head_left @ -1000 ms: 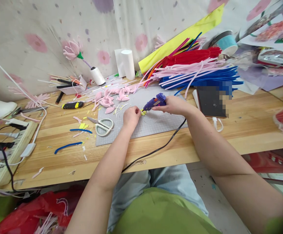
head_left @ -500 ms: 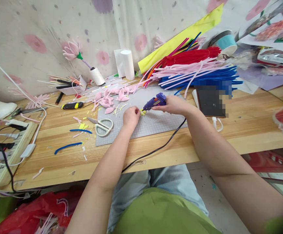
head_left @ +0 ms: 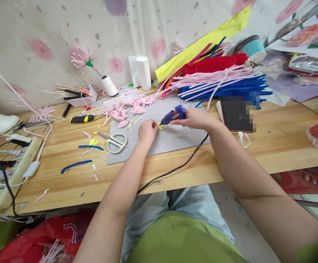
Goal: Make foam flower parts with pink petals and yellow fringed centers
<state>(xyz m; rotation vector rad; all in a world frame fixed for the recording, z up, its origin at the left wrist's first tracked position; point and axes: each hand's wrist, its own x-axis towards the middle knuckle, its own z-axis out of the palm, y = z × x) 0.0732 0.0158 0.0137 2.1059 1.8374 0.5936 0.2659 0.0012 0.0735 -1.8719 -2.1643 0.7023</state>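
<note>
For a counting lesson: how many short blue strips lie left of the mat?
2: one upper strip beside the scissors, one lower strip nearer the table edge. Others may be hidden.

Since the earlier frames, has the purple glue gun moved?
No, not visibly: the glue gun, in the right hand, keeps the same place against the scissors lying on the gray mat.

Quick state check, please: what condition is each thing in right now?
Glue gun: held, nozzle angled down by the yellow piece
Left hand: apparently pinching the yellow piece
Right hand: closed around the glue gun
Scissors: lying flat, apparently closed
Utility knife: lying down, blade unclear
White roll: upright
</note>
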